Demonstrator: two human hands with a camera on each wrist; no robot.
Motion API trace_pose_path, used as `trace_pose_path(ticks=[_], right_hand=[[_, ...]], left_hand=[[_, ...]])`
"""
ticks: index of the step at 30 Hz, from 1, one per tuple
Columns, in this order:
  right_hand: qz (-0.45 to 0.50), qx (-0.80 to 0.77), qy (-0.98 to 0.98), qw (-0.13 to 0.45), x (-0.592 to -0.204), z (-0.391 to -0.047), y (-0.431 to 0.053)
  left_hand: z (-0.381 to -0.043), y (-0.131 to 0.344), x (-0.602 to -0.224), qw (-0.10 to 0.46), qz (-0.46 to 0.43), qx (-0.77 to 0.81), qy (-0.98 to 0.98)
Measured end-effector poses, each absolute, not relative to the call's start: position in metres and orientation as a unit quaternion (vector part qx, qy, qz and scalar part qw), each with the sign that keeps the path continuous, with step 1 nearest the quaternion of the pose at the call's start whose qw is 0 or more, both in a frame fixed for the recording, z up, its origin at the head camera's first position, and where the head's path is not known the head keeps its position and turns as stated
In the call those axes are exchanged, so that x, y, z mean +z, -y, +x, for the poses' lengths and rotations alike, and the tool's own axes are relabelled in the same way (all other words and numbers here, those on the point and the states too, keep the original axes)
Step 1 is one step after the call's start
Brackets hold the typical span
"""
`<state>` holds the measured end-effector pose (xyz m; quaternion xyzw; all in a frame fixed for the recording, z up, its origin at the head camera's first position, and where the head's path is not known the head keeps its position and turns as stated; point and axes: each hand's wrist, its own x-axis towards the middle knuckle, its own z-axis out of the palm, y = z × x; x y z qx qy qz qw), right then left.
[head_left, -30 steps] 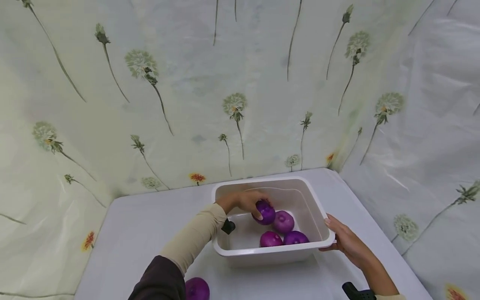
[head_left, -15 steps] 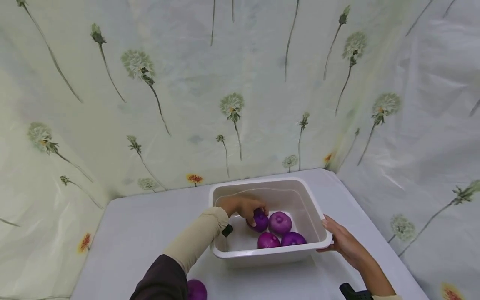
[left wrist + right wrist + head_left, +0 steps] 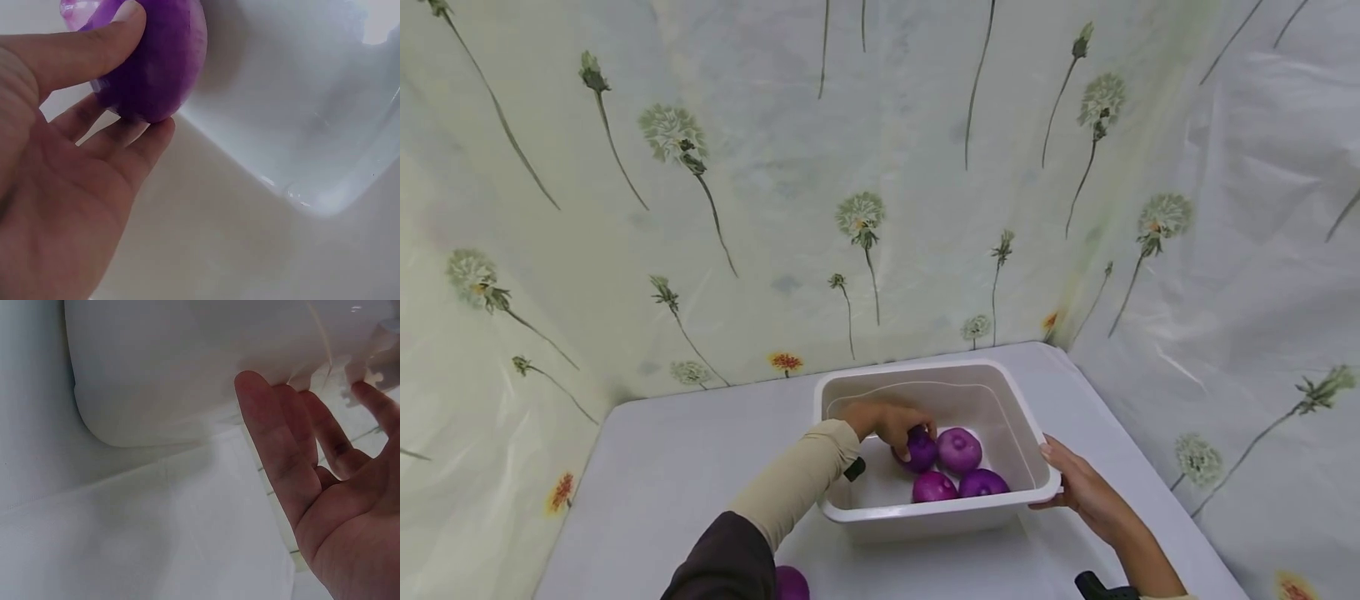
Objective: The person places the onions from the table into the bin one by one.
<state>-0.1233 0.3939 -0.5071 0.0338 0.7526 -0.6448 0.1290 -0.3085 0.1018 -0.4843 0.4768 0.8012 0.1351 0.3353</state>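
My left hand [image 3: 891, 422] reaches into a white plastic tub [image 3: 932, 527] and grips a dark purple onion [image 3: 922, 454]. In the left wrist view the thumb lies over that onion and the fingers curl under its lower side. Right beside it in the tub sit a lighter purple onion [image 3: 959, 451], a magenta one [image 3: 934, 487] and a violet one [image 3: 983, 482]. My right hand [image 3: 1090, 493] holds the tub by its right rim. Seen from the right wrist, the fingertips [image 3: 251, 384] press against the tub's outer wall.
Another purple onion [image 3: 792, 583] lies on the white-covered table [image 3: 677, 467] at the near edge, partly hidden by the left sleeve. Behind the table and along both sides hangs a dandelion-printed sheet [image 3: 760, 208].
The left hand has lowered the dark purple onion deeper into the tub, slightly leftward, among the others. The right hand keeps its hold on the rim. The head view has shifted a little.
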Motion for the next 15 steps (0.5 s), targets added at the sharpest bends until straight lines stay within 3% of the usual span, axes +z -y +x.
trace_pose_path(ticks=[15], right_hand=[[0.029,-0.646,-0.751,0.134,-0.5067,-0.1226,-0.3946]], left_hand=[[-0.3014,-0.1076,-0.4874,0.341,0.462,0.136,-0.807]])
